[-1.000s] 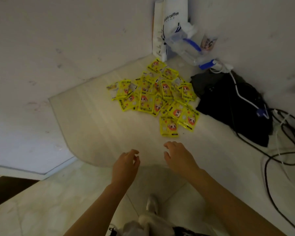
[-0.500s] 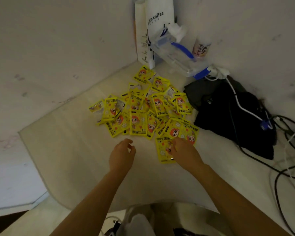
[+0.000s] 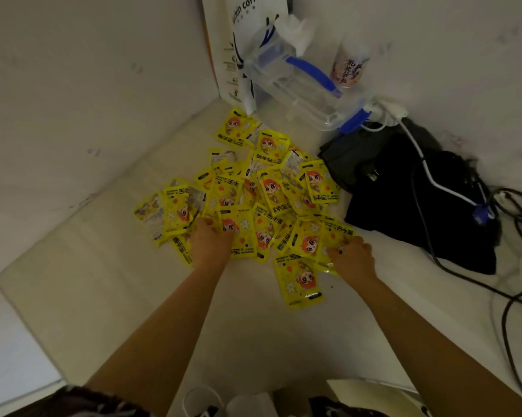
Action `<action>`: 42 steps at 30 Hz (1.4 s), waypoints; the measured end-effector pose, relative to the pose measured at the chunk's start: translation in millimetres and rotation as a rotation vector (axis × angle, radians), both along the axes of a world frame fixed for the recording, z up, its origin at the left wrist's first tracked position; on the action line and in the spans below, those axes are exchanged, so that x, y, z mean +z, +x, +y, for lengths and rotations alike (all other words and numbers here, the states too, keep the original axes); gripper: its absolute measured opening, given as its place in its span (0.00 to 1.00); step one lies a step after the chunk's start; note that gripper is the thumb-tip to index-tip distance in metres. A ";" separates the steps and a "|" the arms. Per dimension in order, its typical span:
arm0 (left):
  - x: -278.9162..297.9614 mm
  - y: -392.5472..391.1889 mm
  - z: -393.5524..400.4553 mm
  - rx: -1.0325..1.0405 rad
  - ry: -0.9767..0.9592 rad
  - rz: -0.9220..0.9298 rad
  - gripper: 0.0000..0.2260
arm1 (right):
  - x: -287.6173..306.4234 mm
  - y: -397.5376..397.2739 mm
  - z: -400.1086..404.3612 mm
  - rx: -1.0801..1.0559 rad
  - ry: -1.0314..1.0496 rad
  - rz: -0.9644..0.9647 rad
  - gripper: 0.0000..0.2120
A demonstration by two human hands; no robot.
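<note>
Many yellow packets (image 3: 268, 191) lie heaped on the table (image 3: 103, 281), just left of the black bag (image 3: 404, 206). The left hand (image 3: 210, 242) rests on the heap's near edge, farthest from the bag; its grip cannot be told. The right hand (image 3: 351, 257), nearer the bag, curls its fingers (image 3: 362, 245) onto one packet (image 3: 336, 234), pinching its edge with the thumb.

The left hand (image 3: 211, 242) and right hand (image 3: 354, 257) have bare arms. Dark clothes (image 3: 82, 401) and pale shoes (image 3: 201, 400) show low down.
</note>
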State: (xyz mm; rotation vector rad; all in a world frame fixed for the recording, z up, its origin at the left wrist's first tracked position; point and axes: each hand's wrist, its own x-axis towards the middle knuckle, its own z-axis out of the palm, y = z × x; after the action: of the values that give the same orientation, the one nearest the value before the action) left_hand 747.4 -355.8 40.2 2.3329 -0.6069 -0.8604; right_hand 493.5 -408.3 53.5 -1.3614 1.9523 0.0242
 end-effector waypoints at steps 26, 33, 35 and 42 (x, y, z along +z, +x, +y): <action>-4.2 -26.0 32.6 -0.006 -0.027 -0.050 0.16 | -12.5 0.4 0.3 -0.046 0.123 0.052 0.48; 6.5 -6.4 48.1 0.028 -0.119 0.054 0.06 | 6.4 -2.2 0.9 -0.050 -0.045 -0.264 0.32; 10.3 3.8 46.2 0.066 -0.132 0.067 0.06 | 16.1 5.5 -5.8 0.013 -0.084 -0.342 0.31; 22.5 47.4 27.8 0.205 -0.212 0.135 0.13 | 35.3 44.3 -48.4 0.159 -0.117 -0.443 0.34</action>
State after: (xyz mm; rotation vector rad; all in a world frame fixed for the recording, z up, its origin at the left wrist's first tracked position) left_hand 794.8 -327.9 62.7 2.0842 -0.3752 -0.8090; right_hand 537.7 -456.7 88.8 -1.4509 1.4932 -0.2959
